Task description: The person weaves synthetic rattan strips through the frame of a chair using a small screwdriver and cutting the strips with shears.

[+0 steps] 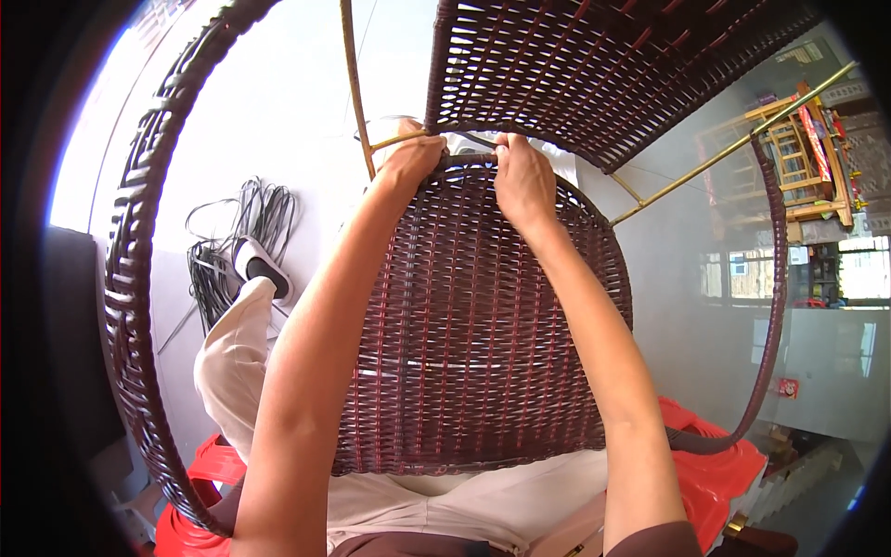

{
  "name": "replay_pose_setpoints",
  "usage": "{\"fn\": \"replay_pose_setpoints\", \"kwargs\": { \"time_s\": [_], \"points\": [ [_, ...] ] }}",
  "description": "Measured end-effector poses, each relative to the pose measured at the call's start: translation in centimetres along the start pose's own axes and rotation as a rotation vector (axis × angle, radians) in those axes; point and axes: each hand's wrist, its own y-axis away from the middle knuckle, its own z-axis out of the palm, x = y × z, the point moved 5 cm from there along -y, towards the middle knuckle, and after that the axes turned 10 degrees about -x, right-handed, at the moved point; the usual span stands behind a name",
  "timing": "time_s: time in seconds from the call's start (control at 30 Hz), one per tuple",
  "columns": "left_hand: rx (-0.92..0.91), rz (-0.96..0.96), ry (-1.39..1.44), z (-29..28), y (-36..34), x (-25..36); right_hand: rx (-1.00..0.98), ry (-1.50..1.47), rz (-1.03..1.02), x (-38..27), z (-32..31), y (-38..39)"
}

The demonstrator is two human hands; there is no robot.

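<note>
A dark brown woven wicker chair lies across my lap, its seat panel [483, 316] facing up and its backrest [594, 70] at the far right. At the far edge of the seat, my left hand [408, 160] is closed beside a thin gold metal bar [399, 139]. What its fingers hold is hidden. My right hand [526, 181] is closed in a pinch on a dark weaving strip [476, 139], just above the seat's far rim. The strip runs through the gap between seat and backrest, toward my left hand.
The chair's wrapped armrest loops curve past on the left [130, 241] and right [775, 278]. Loose dark strips [264, 209] lie on the floor by my slippered foot [262, 265]. Red plastic [710, 473] shows beneath me. Wooden furniture [798, 167] stands at the right.
</note>
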Motion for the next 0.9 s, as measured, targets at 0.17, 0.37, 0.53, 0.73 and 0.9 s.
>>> {"fn": "replay_pose_setpoints", "kwargs": {
  "time_s": [0.17, 0.37, 0.53, 0.73, 0.9],
  "points": [
    [0.047, 0.05, 0.001, 0.1, -0.4, -0.2, -0.429, 0.126, 0.173, 1.9, 2.6, -2.6],
    [0.057, 0.048, -0.007, -0.5, -3.7, -3.7, -0.576, -0.457, 0.036, 3.7, 5.0, -5.7],
    [0.077, 0.022, 0.022, -0.3, -1.0, -2.2, -0.439, -0.27, 0.123, 2.3, 3.1, -6.0],
    [0.099, 0.02, 0.06, -0.8, -0.3, -1.9, -0.398, 0.271, -0.12, 2.2, 4.4, -7.5],
    [-0.013, 0.089, 0.029, -0.4, 1.4, 0.6, -0.651, 0.485, 0.116, -0.3, 3.9, -6.7]
  ]
}}
